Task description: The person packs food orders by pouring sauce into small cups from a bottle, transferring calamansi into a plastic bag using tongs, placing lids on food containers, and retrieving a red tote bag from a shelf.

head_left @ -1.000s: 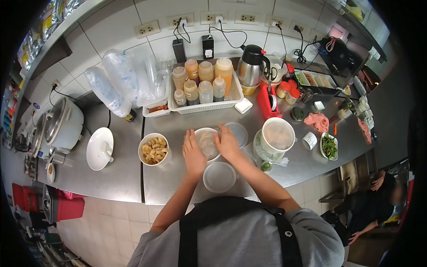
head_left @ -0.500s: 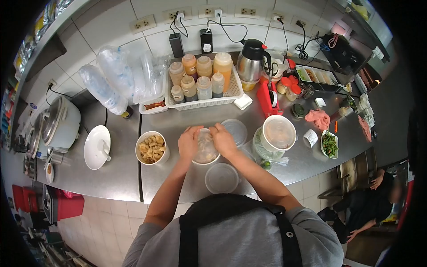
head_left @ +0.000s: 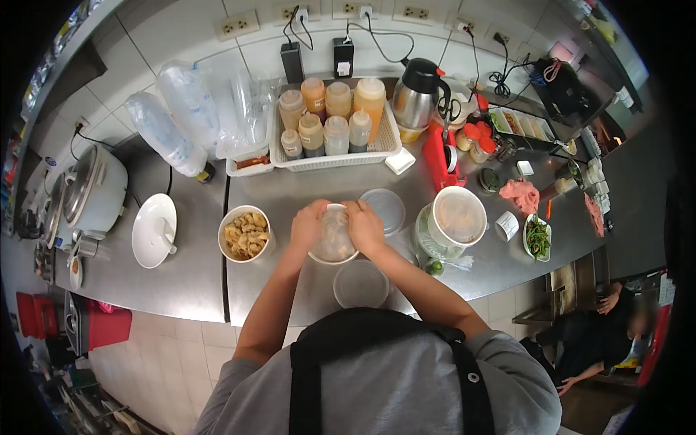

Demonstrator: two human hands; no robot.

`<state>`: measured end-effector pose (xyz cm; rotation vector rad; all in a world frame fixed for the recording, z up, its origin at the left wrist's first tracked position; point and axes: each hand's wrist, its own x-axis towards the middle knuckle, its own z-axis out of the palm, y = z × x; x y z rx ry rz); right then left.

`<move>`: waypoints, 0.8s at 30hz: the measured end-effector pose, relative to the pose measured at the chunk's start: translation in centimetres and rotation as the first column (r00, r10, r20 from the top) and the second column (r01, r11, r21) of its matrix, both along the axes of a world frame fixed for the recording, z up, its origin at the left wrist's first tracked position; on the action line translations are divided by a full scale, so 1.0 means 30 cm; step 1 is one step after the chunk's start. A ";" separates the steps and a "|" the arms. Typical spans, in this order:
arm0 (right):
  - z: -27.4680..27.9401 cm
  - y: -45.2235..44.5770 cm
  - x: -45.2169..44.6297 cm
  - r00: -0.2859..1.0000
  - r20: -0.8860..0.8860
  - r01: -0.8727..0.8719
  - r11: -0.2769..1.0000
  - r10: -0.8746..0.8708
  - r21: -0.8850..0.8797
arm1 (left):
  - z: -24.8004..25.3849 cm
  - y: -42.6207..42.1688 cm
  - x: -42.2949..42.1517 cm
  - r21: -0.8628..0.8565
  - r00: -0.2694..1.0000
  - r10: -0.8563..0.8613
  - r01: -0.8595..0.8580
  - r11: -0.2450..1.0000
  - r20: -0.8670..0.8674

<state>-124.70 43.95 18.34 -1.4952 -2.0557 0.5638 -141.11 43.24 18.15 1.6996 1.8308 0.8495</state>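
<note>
A clear plastic lid (head_left: 335,230) lies over a round white tub (head_left: 335,259) in front of me, with pale food dimly visible through it. My left hand (head_left: 308,226) curls over the lid's left edge. On the opposite edge, my right hand (head_left: 364,228) grips the rim with bent fingers. To the left stands an uncovered white tub (head_left: 244,233) full of browned food pieces. Two loose clear lids lie nearby: a far one (head_left: 383,210) behind my right hand and a near one (head_left: 361,283) closer to me.
A white basket (head_left: 333,158) of sauce bottles stands behind. To the right are a lidded tub (head_left: 459,216) on a clear container, a red tape dispenser (head_left: 444,163) and a dish of greens (head_left: 537,238). A white plate (head_left: 154,232) sits left. A person (head_left: 591,333) is at far right.
The camera view has shifted slightly. Both hands stay on the covered tub's lid, with the fingers slightly moved along its rim.
</note>
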 end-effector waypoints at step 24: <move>-0.024 0.002 -0.005 0.988 -0.136 0.065 0.996 -0.073 -0.061 | -0.103 -0.139 0.062 0.188 0.761 0.076 -0.255 0.949 0.645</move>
